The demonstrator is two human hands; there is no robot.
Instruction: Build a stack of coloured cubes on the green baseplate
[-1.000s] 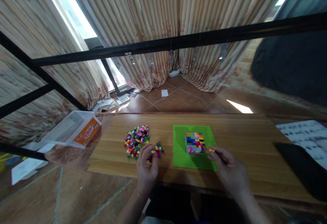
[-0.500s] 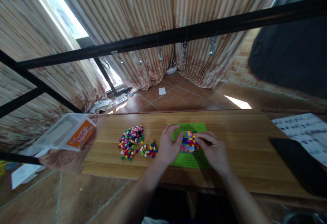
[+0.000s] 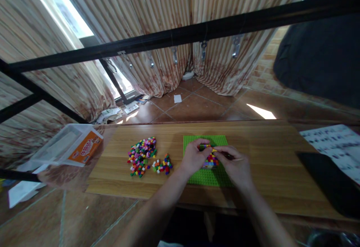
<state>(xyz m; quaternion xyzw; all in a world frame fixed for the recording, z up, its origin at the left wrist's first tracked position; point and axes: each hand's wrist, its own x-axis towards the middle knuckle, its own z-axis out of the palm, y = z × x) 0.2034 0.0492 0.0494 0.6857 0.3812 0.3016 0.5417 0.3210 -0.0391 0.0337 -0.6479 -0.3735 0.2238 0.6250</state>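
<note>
A small block built of many-coloured toy bricks (image 3: pixel 211 161) stands on a green studded baseplate (image 3: pixel 208 179). My left hand (image 3: pixel 195 155) curls over the block's left and top, its index finger along the far side and its thumb nearer me. At the top right, my right hand (image 3: pixel 233 160) has thumb and index finger pinched at a small yellow toy brick (image 3: pixel 214 151), close to the left fingertips. Both hands cover much of the block. To the left lie a large pile of loose bricks (image 3: pixel 142 155) and a smaller group of loose bricks (image 3: pixel 162 165).
The wooden table (image 3: pixel 267 157) carries a dark flat pad (image 3: pixel 320 181) and a printed sheet (image 3: pixel 334 145) at its right. A clear plastic box (image 3: pixel 60 142) with an orange label stands at the left end. A black metal bar (image 3: pixel 168 38) crosses beyond the table.
My left hand has moved right and closed in over the block, its fingers now near the right hand's. The right hand stays nearly in place. The view has shifted slightly.
</note>
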